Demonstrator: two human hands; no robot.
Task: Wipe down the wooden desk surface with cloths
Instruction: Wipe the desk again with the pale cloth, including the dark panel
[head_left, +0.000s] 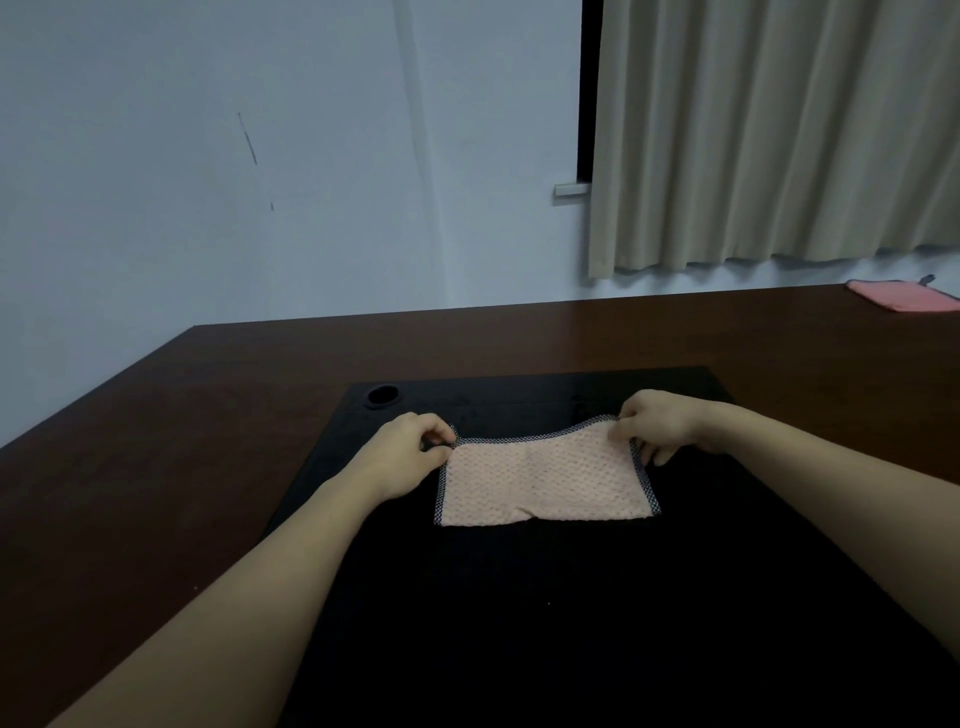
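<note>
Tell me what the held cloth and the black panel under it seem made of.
Peach cloth: soft woven fabric, probably microfibre, judging by its dimpled waffle texture and dark stitched edging. Black panel: smooth, matte and rigid-looking with a round cut-out; its material stays unclear.

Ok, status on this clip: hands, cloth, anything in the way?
Both hands pinching cloth's far corners. Cloth flat on black mat. Second cloth far right. Nothing blocking.
</note>
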